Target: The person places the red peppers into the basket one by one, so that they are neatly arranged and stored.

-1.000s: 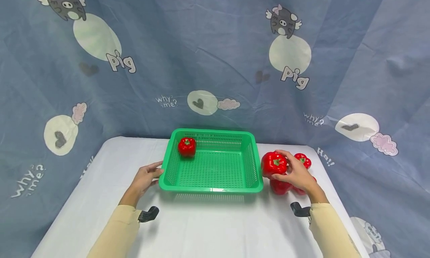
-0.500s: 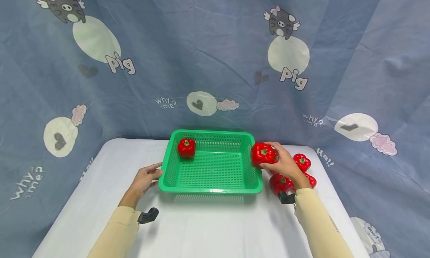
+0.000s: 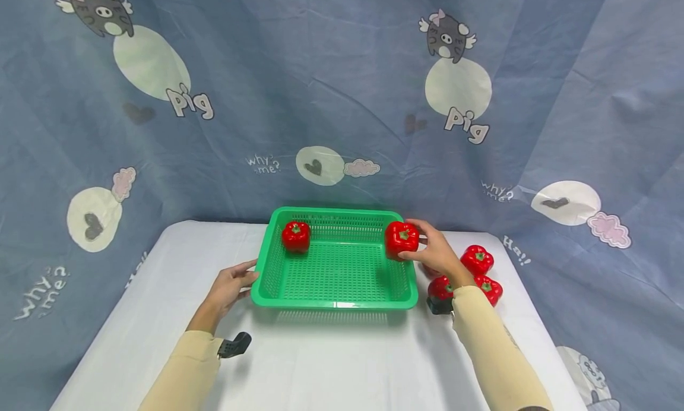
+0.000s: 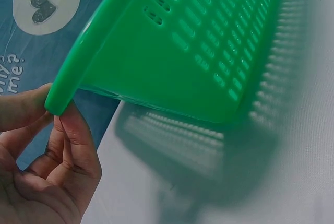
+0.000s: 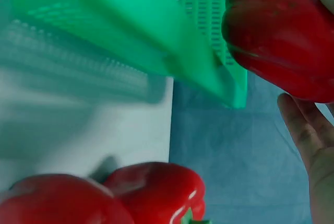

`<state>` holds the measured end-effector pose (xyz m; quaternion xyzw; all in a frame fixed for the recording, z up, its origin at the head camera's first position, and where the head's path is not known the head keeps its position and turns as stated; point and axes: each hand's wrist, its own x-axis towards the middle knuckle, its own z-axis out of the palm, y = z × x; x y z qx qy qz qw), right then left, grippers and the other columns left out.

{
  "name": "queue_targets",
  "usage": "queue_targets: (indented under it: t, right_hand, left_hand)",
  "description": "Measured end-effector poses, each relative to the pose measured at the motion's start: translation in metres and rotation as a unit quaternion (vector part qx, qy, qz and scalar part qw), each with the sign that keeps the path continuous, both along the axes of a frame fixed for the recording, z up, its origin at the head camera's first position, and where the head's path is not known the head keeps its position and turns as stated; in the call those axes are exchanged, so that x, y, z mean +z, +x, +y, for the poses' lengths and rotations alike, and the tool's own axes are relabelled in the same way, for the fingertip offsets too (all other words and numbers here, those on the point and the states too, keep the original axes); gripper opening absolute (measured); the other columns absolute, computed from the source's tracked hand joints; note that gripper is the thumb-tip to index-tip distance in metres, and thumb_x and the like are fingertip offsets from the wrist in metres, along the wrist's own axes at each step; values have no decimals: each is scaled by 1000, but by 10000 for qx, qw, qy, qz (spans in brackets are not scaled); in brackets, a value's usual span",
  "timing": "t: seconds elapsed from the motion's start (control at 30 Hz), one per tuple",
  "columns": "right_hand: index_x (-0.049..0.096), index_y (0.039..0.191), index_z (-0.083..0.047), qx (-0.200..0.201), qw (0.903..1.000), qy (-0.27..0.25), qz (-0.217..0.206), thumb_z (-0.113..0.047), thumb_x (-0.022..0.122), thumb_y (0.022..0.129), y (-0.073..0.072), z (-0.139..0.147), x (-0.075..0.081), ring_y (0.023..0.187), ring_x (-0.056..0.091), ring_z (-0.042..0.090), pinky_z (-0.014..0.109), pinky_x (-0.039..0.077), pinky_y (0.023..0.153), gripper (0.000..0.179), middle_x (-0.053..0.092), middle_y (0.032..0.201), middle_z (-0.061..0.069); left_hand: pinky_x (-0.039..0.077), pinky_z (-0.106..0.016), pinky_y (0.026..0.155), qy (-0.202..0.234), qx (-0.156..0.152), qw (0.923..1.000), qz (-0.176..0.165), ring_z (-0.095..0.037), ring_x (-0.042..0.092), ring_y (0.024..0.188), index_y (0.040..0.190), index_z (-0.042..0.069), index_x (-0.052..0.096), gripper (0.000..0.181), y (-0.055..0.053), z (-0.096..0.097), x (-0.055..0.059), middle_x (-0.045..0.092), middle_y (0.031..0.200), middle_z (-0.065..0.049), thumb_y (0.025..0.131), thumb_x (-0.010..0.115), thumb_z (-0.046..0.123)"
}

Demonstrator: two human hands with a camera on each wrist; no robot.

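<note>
A green plastic basket point(image 3: 333, 304) with slotted walls sits on the white table. My left hand point(image 3: 231, 285) pinches its left rim between thumb and fingers, seen close in the left wrist view, where the thumb lies on one side of the rim point(image 4: 78, 57). My right hand point(image 3: 435, 252) grips a red bell pepper point(image 3: 401, 239) above the right end of the basket, its green stem facing up. In the right wrist view that held pepper point(image 5: 284, 36) hangs over the basket wall. Another red bell pepper point(image 3: 296, 236) stands inside the basket at the back left corner.
Several red bell peppers, one at the far right point(image 3: 477, 259) and one nearer point(image 3: 488, 288), lie right of the basket, partly hidden by my right arm. A patterned blue cloth point(image 3: 342, 102) hangs behind the white table point(image 3: 331, 363).
My right hand has carried the red bell pepper leftward, from over the pile to above the basket's right end. The left hand stays at the rim.
</note>
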<state>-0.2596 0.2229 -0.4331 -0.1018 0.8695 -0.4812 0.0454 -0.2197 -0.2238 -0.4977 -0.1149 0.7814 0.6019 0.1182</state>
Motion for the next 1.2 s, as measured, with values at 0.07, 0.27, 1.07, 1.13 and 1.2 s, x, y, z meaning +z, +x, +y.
queue_targets:
  t: [0.07,0.27,1.07,1.13,1.2]
  right_hand:
    - [37,136,-14,99,9999,26,25,-22,78,71,1,-8,8,118,43,35,47,47,87,78,42,132,10]
    - [36,137,-12,250,9997,67,-25,-12,77,71,-10,-23,7,118,44,35,48,46,89,77,41,133,11]
    - [41,131,-14,282,9983,498,-141,-15,78,69,-47,-55,-12,113,46,29,44,48,85,72,51,122,12]
    - [41,131,-12,305,9986,398,-178,-14,78,69,-48,-60,-13,114,45,29,44,47,86,72,50,123,12]
    - [40,131,-11,310,9988,331,-203,-12,77,70,-49,-64,-17,115,45,29,44,47,87,72,50,124,12]
  left_hand:
    - [49,-35,83,-32,9,10000,-36,-17,57,95,135,14,43,56,0,-3,-4,54,109,-9,85,62,31]
    - [49,-34,80,74,-8,10000,36,-19,57,96,136,19,42,57,-14,-21,-41,54,112,-8,85,60,36]
    - [51,-30,77,131,48,9999,50,-12,58,92,134,25,45,54,-20,-17,-49,56,107,-3,84,62,37]
    - [51,-31,79,83,42,9999,47,-13,58,93,134,21,45,54,-13,-12,-34,56,107,-5,85,61,34]
    - [50,-33,80,51,-15,10000,56,-15,58,92,136,15,43,54,-7,-7,-20,55,108,-8,86,60,30]
